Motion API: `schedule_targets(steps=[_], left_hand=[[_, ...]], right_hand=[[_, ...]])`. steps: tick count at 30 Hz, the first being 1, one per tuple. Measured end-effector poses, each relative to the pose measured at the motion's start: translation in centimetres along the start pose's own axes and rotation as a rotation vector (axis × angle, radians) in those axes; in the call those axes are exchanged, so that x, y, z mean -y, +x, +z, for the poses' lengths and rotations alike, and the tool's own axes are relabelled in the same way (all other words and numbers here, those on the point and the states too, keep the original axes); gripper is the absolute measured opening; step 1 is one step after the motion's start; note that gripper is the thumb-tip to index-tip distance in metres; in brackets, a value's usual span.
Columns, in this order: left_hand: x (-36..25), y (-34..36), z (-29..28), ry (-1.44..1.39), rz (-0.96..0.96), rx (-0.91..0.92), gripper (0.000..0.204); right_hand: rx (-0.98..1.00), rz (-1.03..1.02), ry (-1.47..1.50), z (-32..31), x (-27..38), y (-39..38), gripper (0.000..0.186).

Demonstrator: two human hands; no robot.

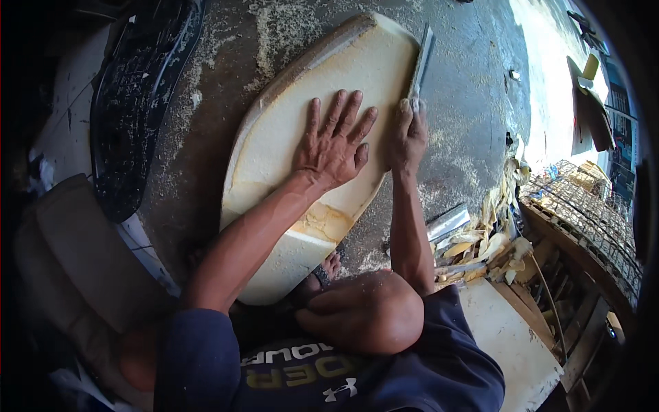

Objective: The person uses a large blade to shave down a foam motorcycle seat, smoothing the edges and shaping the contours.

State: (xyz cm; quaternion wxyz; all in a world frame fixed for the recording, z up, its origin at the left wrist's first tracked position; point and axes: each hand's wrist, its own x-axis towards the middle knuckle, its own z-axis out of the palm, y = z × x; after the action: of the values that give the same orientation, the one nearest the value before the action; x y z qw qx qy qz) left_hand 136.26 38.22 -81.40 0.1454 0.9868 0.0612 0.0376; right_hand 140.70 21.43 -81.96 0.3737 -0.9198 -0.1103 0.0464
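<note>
A long cream foam pad (357, 75) with rounded sides and a browned left edge lies in front of me, its near end by my knee. My left hand (333, 147) rests flat on top of it, fingers spread and holding nothing. At the foam's right edge my right hand (410, 137) is closed round the near end of a long, straight metal blade (423, 58). The blade points away from me, along the foam's far right edge. Its handle, if it has one, is hidden in my fingers.
Foam crumbs dot the grey floor (467, 103). On the left lies a long black ribbed shell (137, 103), like a seat base. To the right are a heap of foam scraps (487, 240), a silvery cylinder (447, 222), a pale board (508, 343) and a wire rack (583, 206).
</note>
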Motion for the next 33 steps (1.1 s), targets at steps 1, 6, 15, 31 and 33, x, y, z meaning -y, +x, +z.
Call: schedule_targets(steps=[1, 6, 15, 31, 33], left_hand=[[-0.6, -0.5, 0.1, 0.009, 0.001, -0.004, 0.076], [-0.5, -0.5, 2.2, -0.075, 0.003, 0.022, 0.073], [0.0, -1.1, 3.3, -0.101, -0.01, 0.034, 0.077], [-0.9, 0.1, 1.5, -0.085, 0.025, 0.027, 0.077], [-0.4, 0.3, 1.2, -0.04, 0.033, -0.013, 0.078]], right_hand=[[0.0, 0.003, 0.019, 0.3, 0.7, 0.8, 0.034], [-0.065, -0.11, 0.053, 3.3, 0.6, 7.3, 0.036], [0.072, -0.016, 0.048, 1.9, -1.8, -4.8, 0.041], [0.063, -0.029, -0.004, -0.3, 1.4, 9.8, 0.033], [-0.049, -0.053, -0.001, 0.8, -1.3, 1.7, 0.034]])
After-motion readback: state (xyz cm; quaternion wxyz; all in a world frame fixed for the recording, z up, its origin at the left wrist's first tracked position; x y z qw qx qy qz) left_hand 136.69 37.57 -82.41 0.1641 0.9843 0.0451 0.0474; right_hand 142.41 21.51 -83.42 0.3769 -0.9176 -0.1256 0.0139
